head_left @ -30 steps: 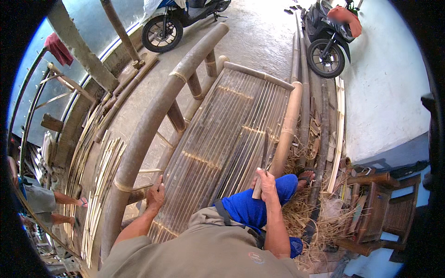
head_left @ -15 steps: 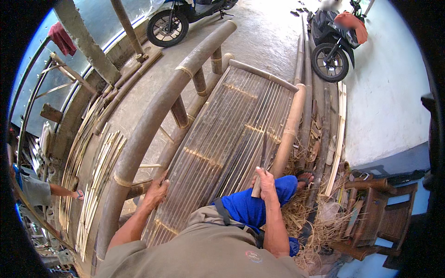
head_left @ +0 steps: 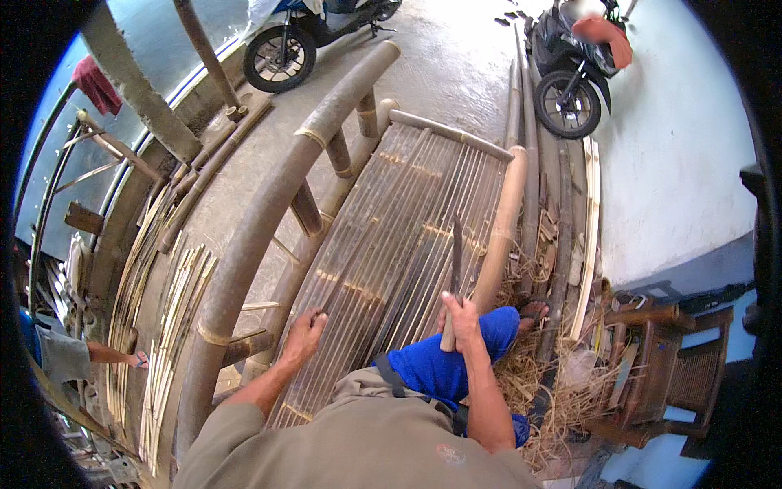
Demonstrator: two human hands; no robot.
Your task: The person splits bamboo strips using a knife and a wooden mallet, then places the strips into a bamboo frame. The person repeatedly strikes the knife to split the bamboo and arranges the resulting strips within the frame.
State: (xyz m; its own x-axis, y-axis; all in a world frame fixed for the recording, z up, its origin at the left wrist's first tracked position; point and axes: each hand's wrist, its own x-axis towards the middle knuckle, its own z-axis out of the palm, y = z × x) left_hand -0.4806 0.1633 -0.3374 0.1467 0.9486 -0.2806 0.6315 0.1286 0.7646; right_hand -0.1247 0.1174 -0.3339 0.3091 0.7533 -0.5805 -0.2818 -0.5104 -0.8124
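So the big item is this bamboo bench (head_left: 383, 244), standing on the floor right in front of and around the person's lap, and honestly the structure looks mostly there to me. Thick backrest rail (head_left: 248, 228) is up on its short uprights (head_left: 305, 208), the pale edge rail (head_left: 498, 232) is in along the right, and slats fill the seat nearly side to side, with a few dark gaps between some. Pale bands (head_left: 350, 287) cross them; nodes or ties, can't tell.

Not on the bench: a spread of split bamboo strips (head_left: 175, 338) on the floor at left. No idea if they belong to it. Curly shavings (head_left: 570, 407) at right suggest plenty of trimming is done.

Then there's the long-bladed knife (head_left: 457, 253), blade pointing away over the slats, not visibly cutting anything. The right hand (head_left: 462, 319) is wrapped round its handle. The left hand (head_left: 304, 332) hovers over the seat's left side, fingers curled; can't tell if it's pinching something or how the slats are fixed.
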